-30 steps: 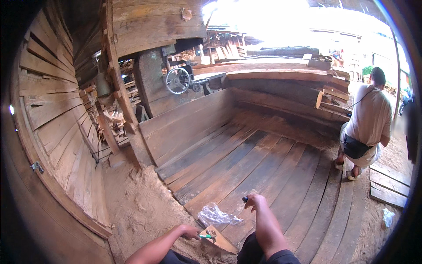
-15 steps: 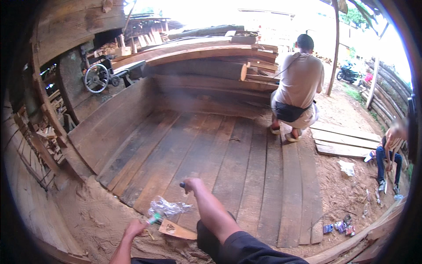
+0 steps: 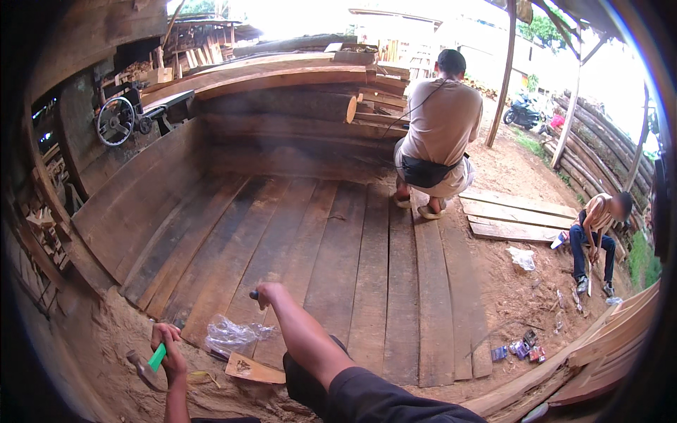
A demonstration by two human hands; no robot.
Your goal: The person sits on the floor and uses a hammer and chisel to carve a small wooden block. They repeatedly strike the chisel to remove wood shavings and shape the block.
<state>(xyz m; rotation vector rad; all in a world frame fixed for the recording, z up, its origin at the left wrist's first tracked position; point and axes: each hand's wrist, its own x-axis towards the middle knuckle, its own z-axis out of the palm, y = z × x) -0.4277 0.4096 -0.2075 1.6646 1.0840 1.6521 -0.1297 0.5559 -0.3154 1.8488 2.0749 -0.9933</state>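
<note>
My left hand is closed around a green-handled hammer whose metal head hangs low over the sandy ground at the lower left. My right hand is a fist around a small dark tool, pressed against the wooden planks of the boat hull floor. A crumpled clear plastic bag and a small wooden wedge lie between my hands, just in front of my knee.
A person crouches on the planks at the far side with their back to me. Another person sits on the dirt at the right. Stacked timber, a wheeled machine, loose boards and litter surround the planking.
The view has swung rightward, bringing the seated person at the right into sight. My right hand has stayed on the planks; my left hand now shows the green-handled hammer.
</note>
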